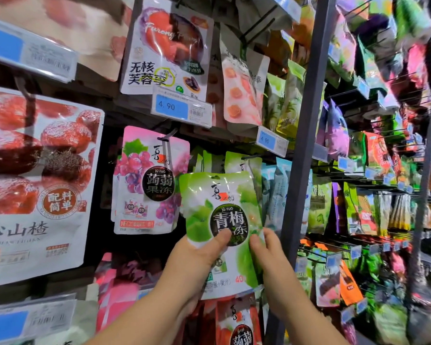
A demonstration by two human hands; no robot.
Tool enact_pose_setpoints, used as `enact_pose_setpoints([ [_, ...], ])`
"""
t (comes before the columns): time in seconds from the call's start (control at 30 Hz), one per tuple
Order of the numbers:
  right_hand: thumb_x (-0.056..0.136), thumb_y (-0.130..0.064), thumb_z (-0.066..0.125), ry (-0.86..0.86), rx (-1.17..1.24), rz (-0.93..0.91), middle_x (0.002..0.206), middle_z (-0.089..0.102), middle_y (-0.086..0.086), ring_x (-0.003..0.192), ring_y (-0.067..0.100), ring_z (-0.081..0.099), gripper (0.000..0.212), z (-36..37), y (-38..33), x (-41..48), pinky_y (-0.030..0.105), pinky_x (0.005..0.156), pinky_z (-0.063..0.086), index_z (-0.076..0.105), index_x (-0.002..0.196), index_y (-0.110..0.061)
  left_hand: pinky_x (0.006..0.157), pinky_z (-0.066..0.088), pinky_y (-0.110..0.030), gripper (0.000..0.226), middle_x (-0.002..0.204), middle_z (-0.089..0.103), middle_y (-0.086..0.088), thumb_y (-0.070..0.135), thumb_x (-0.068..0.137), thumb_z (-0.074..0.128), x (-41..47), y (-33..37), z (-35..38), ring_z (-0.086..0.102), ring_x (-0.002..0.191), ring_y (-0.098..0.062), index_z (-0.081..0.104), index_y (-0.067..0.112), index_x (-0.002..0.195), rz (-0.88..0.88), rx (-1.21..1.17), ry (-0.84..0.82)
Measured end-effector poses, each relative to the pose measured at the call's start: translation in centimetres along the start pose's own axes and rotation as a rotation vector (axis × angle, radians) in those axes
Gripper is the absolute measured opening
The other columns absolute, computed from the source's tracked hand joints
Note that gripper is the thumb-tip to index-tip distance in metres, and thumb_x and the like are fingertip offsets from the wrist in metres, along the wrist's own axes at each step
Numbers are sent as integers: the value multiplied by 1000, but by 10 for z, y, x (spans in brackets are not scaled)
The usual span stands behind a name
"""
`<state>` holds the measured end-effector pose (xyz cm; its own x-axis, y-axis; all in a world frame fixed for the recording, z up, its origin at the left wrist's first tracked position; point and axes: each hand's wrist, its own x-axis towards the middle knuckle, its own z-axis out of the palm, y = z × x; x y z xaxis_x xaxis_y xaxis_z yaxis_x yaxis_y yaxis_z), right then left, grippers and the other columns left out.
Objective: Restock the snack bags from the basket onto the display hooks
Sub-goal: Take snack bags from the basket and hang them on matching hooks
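Note:
Both hands hold up a green plum jelly snack bag (209, 207) in front of the display. My left hand (197, 265) grips its lower left part, thumb across the front. At the bag's lower right edge, my right hand (266, 257) pinches it. The bag's top sits just below a display hook (246, 157) that carries matching green bags (244, 164). The basket is out of view.
A pink grape jelly bag (144, 180) hangs on the hook to the left. Red bags (237, 322) hang below the hands. Large hawthorn bags (35, 183) fill the left. A grey upright post (299, 145) stands right of the hands, with more hooks and bags beyond.

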<state>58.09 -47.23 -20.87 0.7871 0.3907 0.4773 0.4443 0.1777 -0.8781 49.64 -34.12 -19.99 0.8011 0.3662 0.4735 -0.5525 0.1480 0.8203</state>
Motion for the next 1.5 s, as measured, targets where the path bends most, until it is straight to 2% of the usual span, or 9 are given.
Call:
enact_pose_setpoints([
  [0.13, 76, -36, 81, -1, 193, 3, 115, 71, 5, 104, 25, 70, 58, -16, -2, -2, 46, 88, 56, 53, 125, -25, 94, 54, -43, 40, 105, 76, 1, 46, 74, 81, 15, -1, 16, 72, 100, -20, 73, 23, 107, -11, 109, -13],
  [0.23, 64, -31, 87, -11, 236, 6, 113, 72, 7, 101, 31, 71, 76, -28, -2, -2, 47, 79, 58, 48, 129, -28, 80, 59, -30, 26, 99, 77, 2, 36, 87, 70, 24, 0, 27, 73, 93, -17, 71, 19, 107, -29, 144, -8],
  [0.3, 57, -32, 89, -11, 251, 8, 114, 72, 8, 102, 32, 71, 87, -32, -3, -3, 48, 82, 58, 45, 132, -29, 85, 58, -39, 45, 98, 77, 2, 54, 78, 74, 28, 1, 35, 73, 95, -24, 72, 21, 108, -55, 196, -8],
  [0.5, 81, -9, 70, 68, 313, -55, 111, 71, 15, 92, 27, 72, 50, -38, -4, 2, 34, 67, 58, 53, 128, -15, 98, 52, -46, 80, 104, 75, 11, 84, 50, 66, 39, -1, 47, 69, 102, -17, 69, 32, 112, -54, 322, -21],
  [0.7, 89, -6, 66, 215, 298, -151, 102, 74, -11, 87, 6, 72, 44, -35, -3, 12, 30, 74, 51, 54, 122, -34, 86, 45, -21, 44, 112, 59, 17, 45, 87, 69, 36, 4, 51, 57, 99, -4, 40, 34, 119, 52, 424, 41],
  [0.77, 92, -6, 64, 230, 280, -195, 101, 68, -33, 91, -3, 69, 51, -33, -1, 17, 30, 79, 49, 49, 125, -41, 77, 40, -11, 51, 117, 53, 23, 31, 91, 68, 35, 6, 51, 52, 95, 8, 34, 34, 128, 139, 464, 23],
  [0.83, 93, -7, 63, 240, 261, -217, 96, 62, -45, 91, -11, 66, 54, -31, -2, 21, 31, 82, 49, 47, 126, -46, 88, 36, -13, 68, 127, 42, 24, 26, 93, 66, 37, 7, 51, 43, 108, 8, 23, 33, 144, 178, 493, -8],
  [1.07, 95, -4, 61, 273, 277, -277, 129, 65, -10, 118, 9, 62, 51, -18, -10, 34, 39, 102, 49, 58, 127, -43, 101, 24, -19, 80, 157, 27, 13, 20, 95, 63, 52, 18, 49, 25, 137, -2, 12, 39, 153, 248, 566, -29],
  [1.5, 95, -11, 63, 283, 196, -245, 133, 60, -17, 122, 5, 58, 50, -16, -13, 52, 47, 107, 47, 61, 120, -54, 99, 31, -19, 67, 144, 39, 20, 17, 95, 63, 77, 16, 47, 32, 124, 5, 31, 43, 149, 260, 549, -23],
])
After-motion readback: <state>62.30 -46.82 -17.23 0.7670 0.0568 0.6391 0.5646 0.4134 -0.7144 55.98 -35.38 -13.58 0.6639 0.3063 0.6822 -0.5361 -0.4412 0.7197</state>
